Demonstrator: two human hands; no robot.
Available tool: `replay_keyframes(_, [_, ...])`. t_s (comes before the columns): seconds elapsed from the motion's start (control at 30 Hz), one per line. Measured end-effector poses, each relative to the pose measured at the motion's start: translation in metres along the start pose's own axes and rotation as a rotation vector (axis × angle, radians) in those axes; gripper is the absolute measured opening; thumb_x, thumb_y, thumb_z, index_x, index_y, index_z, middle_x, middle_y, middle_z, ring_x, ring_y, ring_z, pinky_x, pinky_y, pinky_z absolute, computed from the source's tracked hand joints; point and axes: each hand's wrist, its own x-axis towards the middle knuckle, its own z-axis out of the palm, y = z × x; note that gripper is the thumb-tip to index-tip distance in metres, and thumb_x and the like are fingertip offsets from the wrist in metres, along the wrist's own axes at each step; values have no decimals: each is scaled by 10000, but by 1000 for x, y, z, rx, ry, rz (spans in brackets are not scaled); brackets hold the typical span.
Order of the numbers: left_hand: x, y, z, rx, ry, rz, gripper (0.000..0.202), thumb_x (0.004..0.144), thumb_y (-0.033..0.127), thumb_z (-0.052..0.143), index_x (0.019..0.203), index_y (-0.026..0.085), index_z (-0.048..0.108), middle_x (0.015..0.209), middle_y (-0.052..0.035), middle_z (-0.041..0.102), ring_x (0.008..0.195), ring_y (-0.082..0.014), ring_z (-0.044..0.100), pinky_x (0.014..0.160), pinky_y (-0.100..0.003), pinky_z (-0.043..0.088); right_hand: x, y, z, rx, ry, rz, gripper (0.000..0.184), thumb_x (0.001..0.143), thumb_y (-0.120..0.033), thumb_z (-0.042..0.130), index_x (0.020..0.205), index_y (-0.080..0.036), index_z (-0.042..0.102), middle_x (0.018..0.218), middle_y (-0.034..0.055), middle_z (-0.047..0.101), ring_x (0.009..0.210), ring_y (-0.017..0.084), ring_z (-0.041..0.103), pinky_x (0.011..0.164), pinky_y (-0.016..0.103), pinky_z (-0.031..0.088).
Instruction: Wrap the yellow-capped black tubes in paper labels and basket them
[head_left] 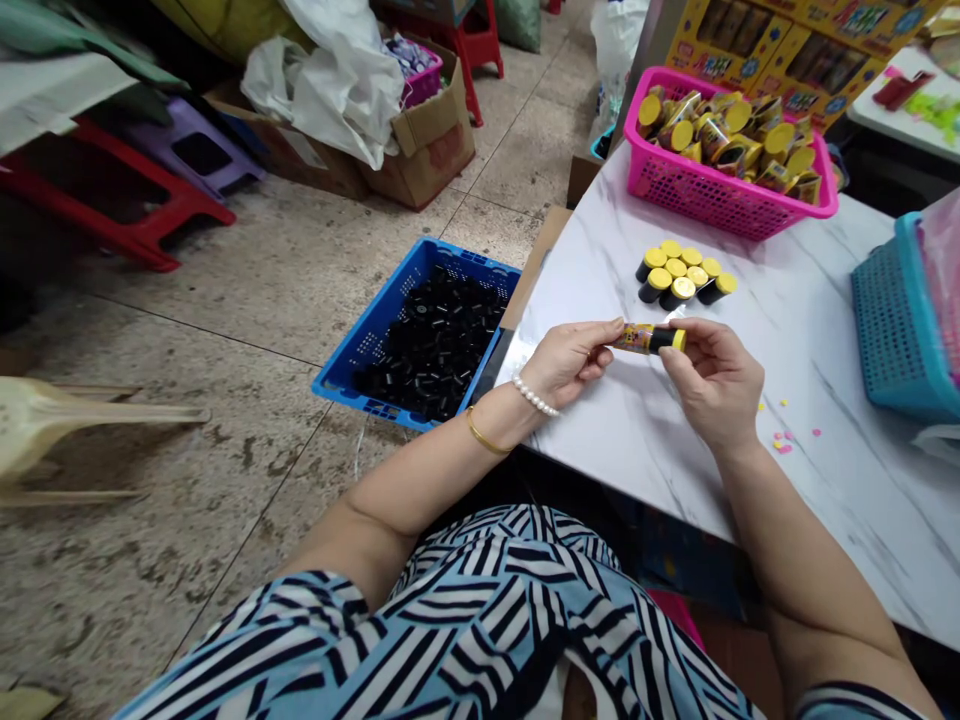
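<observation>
A small black tube (662,340) with a yellow cap lies level between my hands, over the white marbled table. A clear printed wrapper (632,338) extends from its left end. My left hand (574,360), closed, pinches that wrapper between thumb and fingers. At the capped end, my right hand (716,380) is closed on the tube with thumb and fingertips. Just beyond my hands stands a cluster of several black tubes (679,290) with yellow caps, packed close together and upright, the rightmost ones leaning a little.
A pink basket (727,205) of wrapped, yellow-capped tubes stands at the table's back. On the right is a teal basket (900,310). A blue crate (352,345) of small black parts sits left of the table (810,540). Pink and yellow bits (784,440) lie near my right hand.
</observation>
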Motion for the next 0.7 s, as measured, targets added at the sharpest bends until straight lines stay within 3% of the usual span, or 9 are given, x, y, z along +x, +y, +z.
replay_keyframes(0.1, [-3, -1, 1, 35, 97, 144, 151, 856, 241, 821, 823, 113, 747, 716, -10, 632, 559, -31, 443, 436, -152, 290, 1, -3, -3, 31, 29, -27, 302, 905, -361, 793, 1187, -270, 729, 1138, 74, 790, 1044, 244, 780, 969, 442, 652])
replay_keyframes(0.17, [-6, 4, 0, 50, 130, 158, 211, 824, 283, 863, 902, 140, 728, 824, -16, 670, 656, -59, 564, 524, -161, 439, 1, -6, -5, 41, 55, -37, 315, 905, -364, 795, 1203, -281, 736, 1140, 72, 791, 1050, 248, 776, 970, 457, 651])
replay_keyframes(0.27, [-9, 16, -1, 84, -1, 28, 415, 779, 400, 910, 1044, 168, 691, 1038, -67, 734, 830, -144, 704, 684, -272, 591, 0, -6, -7, 29, 67, -39, 330, 905, -393, 796, 1213, -288, 743, 1140, 71, 788, 1042, 253, 774, 962, 470, 653])
replay_keyframes(0.4, [-5, 24, 1, 166, -217, -68, 403, 783, 362, 918, 1023, 112, 713, 1010, -112, 764, 857, -177, 744, 725, -303, 598, -1, -2, -9, -7, -8, -37, 350, 914, -382, 787, 1249, -293, 741, 1193, 73, 772, 1057, 250, 767, 983, 465, 648])
replay_keyframes(0.5, [1, 19, 0, 153, -219, -37, 347, 771, 264, 925, 1004, 106, 723, 928, -78, 770, 816, -157, 747, 706, -275, 577, 2, 2, -11, -137, -71, -110, 385, 902, -341, 797, 1283, -316, 747, 1244, 70, 731, 1122, 254, 730, 990, 460, 636])
replay_keyframes(0.7, [7, 12, -10, 108, -268, 2, 370, 764, 218, 922, 1065, 116, 732, 937, -73, 796, 834, -137, 747, 770, -270, 572, 7, 5, -15, -299, -115, -246, 434, 879, -235, 809, 1283, -387, 761, 1131, 40, 679, 1007, 212, 690, 949, 445, 616])
